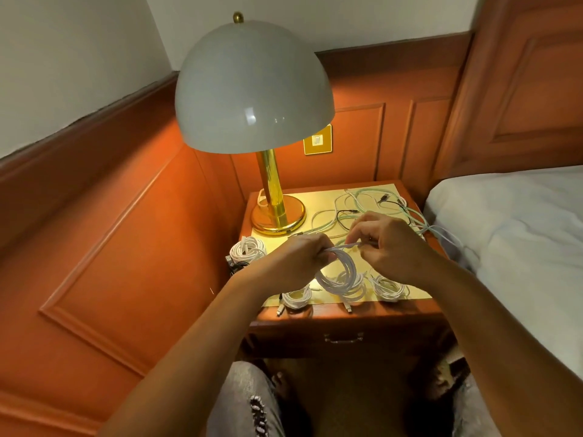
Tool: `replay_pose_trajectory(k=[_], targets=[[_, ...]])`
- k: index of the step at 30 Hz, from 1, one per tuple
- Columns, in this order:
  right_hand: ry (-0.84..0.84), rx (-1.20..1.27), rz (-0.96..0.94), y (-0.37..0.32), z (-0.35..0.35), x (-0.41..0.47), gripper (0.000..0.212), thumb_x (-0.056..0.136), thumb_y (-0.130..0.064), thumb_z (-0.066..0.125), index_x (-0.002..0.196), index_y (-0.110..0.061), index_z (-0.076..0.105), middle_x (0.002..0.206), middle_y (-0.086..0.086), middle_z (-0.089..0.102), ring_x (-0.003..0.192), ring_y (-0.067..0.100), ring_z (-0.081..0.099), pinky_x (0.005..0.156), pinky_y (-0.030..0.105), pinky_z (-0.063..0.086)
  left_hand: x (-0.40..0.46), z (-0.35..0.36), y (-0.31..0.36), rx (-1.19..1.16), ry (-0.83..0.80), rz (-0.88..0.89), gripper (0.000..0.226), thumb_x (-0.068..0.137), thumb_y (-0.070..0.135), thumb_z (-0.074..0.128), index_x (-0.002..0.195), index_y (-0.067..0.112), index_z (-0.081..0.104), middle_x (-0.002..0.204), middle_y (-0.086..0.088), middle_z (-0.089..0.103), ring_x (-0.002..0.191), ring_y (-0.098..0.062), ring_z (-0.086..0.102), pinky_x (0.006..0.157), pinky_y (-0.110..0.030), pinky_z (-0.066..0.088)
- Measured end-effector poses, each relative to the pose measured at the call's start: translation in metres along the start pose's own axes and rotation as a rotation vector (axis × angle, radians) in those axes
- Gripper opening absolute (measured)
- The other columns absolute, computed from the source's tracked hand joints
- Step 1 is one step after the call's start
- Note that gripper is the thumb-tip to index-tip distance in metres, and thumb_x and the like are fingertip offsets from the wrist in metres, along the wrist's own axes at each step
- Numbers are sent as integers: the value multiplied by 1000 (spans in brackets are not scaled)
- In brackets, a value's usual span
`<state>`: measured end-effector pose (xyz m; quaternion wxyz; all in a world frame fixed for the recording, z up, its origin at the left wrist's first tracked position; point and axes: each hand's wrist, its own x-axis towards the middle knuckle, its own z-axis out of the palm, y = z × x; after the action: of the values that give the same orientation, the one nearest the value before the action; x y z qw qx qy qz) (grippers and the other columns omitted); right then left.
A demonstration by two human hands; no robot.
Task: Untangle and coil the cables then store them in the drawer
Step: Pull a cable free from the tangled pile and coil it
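Coiling step under way. Left hand [295, 258] grips white cable coil [339, 275] above nightstand [347, 313]; right hand [383, 244] pinches its free end. Remaining tangle [378, 209] far right. Drawer [344, 337] closed. Next: wrap end, set coil beside 4 finished coils [389, 288].

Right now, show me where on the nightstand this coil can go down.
Best bare patch: the gold top between the lamp base and the left hand, right of the coil at the left edge. The front edge is crowded with finished coils. The back right is covered by the loose tangle. The coil in hand hangs over the front middle.
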<state>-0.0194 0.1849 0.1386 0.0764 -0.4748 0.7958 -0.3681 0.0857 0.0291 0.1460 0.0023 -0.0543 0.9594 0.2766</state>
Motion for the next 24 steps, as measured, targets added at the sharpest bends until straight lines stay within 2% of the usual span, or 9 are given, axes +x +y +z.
replay_pose_trajectory(k=[2, 4, 7, 9, 12, 14, 16, 20, 24], targets=[[1, -66, -16, 0, -5, 2, 20, 89, 5, 57, 91, -9, 71, 99, -1, 58, 81, 11, 56, 61, 13, 41, 1, 4, -4, -8, -11, -43, 13, 102, 18, 45, 103, 11, 55, 86, 3, 50, 71, -6, 44, 58, -12, 34], [73, -82, 1, 4, -19, 2, 22, 89, 8, 54, 89, -8, 70, 98, 1, 57, 85, 16, 56, 65, 18, 44, -1, 10, -16, -12, -31, -116, 10, 102, 15, 44, 100, 13, 53, 91, 1, 54, 73, -4, 46, 60, -11, 37], [167, -92, 47, 11, -42, -2, 26, 91, 5, 54, 88, -17, 67, 100, -3, 56, 87, 15, 54, 69, 18, 42, -8, 22, -31, -59, -27, -204, 16, 101, 9, 42, 107, 8, 57, 105, -7, 61, 88, -17, 56, 73, -25, 46], [130, -80, 63, 14, -42, -3, 24, 93, 2, 54, 92, -17, 69, 102, -5, 57, 85, 14, 55, 65, 16, 42, -8, 28, -25, -94, -14, -188, 18, 101, 10, 43, 110, 8, 59, 102, -5, 61, 87, -15, 54, 68, -19, 43], [90, -16, 66, 16, -23, -4, 19, 93, -2, 56, 96, -14, 70, 103, -1, 60, 90, 21, 59, 79, 36, 50, 1, 37, -11, -66, -8, -158, 16, 102, 19, 46, 105, 11, 59, 100, -6, 61, 83, -16, 53, 66, -24, 40], [86, 8, 61, 18, -17, -4, 14, 93, -6, 59, 95, -14, 71, 99, -2, 60, 90, 20, 59, 81, 38, 50, 5, 39, -6, -61, -18, -150, 13, 101, 23, 48, 100, 15, 58, 95, -5, 60, 79, -14, 52, 65, -24, 39], [85, 42, 67, 21, -14, -3, 12, 93, -7, 61, 95, -13, 71, 97, -5, 60, 86, 21, 60, 77, 35, 50, 6, 38, -4, -91, -40, -141, 9, 100, 24, 51, 97, 18, 57, 90, -1, 58, 74, -10, 49, 63, -22, 38], [62, 75, 61, 22, -3, 3, 10, 92, -8, 63, 95, -10, 72, 93, -6, 59, 80, 14, 58, 62, 14, 43, 6, 39, -4, -136, -41, -92, 12, 99, 25, 54, 87, 24, 53, 78, 7, 52, 68, -7, 45, 60, -19, 36], [30, 93, 53, 23, 4, 10, 11, 91, -6, 63, 91, -12, 72, 90, -1, 61, 82, 9, 57, 68, 16, 40, 4, 42, 0, -335, -32, -101, 13, 98, 25, 56, 85, 24, 57, 67, 12, 49, 58, 2, 45, 53, -11, 32]])
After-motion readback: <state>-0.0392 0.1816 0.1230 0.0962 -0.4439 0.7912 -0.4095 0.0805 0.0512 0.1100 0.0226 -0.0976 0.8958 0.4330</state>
